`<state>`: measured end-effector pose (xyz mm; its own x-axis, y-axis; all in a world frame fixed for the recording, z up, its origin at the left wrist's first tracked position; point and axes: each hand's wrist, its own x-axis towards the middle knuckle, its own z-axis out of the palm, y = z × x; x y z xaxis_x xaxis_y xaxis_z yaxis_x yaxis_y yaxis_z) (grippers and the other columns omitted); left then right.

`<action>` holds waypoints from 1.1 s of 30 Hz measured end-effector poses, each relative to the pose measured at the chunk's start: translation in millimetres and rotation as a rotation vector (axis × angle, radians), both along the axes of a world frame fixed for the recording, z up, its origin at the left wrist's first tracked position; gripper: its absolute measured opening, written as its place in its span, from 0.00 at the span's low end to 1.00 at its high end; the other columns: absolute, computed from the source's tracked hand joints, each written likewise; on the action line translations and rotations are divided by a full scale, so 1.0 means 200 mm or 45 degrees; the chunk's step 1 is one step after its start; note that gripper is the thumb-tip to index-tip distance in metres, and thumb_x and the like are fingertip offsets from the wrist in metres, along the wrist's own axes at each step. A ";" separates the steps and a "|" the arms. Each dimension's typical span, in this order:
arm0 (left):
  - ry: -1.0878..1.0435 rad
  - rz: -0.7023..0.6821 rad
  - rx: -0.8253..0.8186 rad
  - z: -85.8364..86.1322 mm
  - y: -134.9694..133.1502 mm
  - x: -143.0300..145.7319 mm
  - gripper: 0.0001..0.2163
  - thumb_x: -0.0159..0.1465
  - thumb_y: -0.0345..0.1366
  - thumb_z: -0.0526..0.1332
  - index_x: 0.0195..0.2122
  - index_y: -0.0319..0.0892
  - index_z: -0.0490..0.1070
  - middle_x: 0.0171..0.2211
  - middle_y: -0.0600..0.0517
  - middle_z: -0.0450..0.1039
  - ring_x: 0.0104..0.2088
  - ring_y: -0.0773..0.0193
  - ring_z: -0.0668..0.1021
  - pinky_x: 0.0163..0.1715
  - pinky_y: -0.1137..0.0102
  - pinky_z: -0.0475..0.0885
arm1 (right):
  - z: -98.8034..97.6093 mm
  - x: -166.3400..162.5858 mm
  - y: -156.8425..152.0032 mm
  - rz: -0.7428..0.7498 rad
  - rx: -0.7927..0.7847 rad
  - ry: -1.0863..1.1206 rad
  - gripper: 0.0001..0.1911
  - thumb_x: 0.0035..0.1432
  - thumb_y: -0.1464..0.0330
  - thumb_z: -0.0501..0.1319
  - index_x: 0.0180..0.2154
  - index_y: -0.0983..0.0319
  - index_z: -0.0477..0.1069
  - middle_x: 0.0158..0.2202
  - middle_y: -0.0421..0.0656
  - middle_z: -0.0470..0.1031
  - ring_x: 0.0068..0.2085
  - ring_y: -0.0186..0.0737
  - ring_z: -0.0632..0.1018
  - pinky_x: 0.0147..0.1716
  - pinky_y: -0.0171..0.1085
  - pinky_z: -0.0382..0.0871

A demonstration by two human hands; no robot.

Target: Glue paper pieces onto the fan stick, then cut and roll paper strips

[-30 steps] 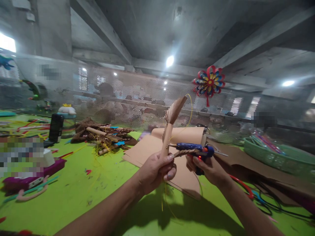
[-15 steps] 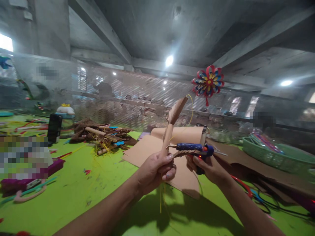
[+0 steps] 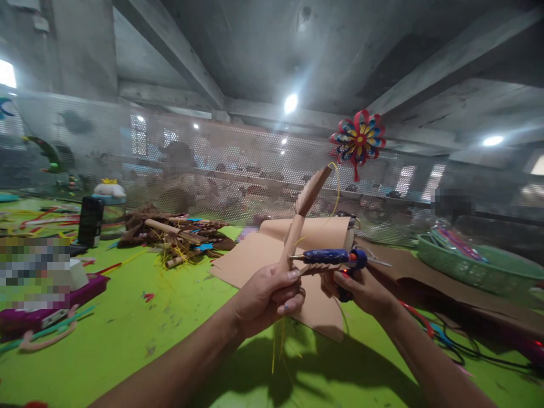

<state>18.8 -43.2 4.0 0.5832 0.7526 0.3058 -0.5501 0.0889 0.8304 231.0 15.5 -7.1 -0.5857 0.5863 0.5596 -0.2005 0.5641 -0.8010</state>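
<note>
My left hand [image 3: 272, 292] is closed around the lower end of a rolled brown paper piece [image 3: 293, 238]. Its upper part is pleated and tilts up to the right, with thin yellow string [image 3: 338, 192] looping from the tip and more strands hanging below my fist. In my right hand [image 3: 361, 289] is a blue glue gun [image 3: 325, 256], a small red light showing near its grip. Its nozzle points left and meets or nearly meets the paper roll just above my left thumb. Another pleated paper strip runs under the gun's barrel between my hands; which part it joins is hidden.
Brown paper sheets [image 3: 242, 258] lie behind my hands on the green table [image 3: 127, 351]. A heap of paper pieces and string [image 3: 182, 235] is at left, near a black phone [image 3: 90, 221] and purple power strip [image 3: 91, 292]. Right are a green basket [image 3: 467, 269] and black cables [image 3: 480, 354].
The paper roll's top has tilted slightly further right, and its pleated part has turned a little. The glue gun stays at the roll, its barrel barely shifted. The view has moved slightly.
</note>
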 end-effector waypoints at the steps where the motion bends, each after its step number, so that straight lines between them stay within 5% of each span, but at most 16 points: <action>1: 0.000 0.000 0.000 0.00 0.00 0.00 0.09 0.63 0.33 0.56 0.28 0.39 0.57 0.16 0.62 0.45 0.17 0.75 0.59 0.18 0.77 0.48 | 0.00 0.00 0.00 0.008 -0.003 0.002 0.13 0.59 0.62 0.56 0.27 0.63 0.63 0.19 0.38 0.60 0.23 0.33 0.65 0.24 0.37 0.62; 33: -0.022 -0.021 -0.028 0.00 0.00 0.01 0.12 0.64 0.32 0.55 0.24 0.39 0.55 0.16 0.61 0.45 0.17 0.76 0.58 0.18 0.76 0.48 | 0.00 -0.02 0.00 -0.107 -0.020 0.016 0.16 0.58 0.59 0.57 0.25 0.63 0.65 0.21 0.40 0.65 0.24 0.34 0.67 0.23 0.35 0.59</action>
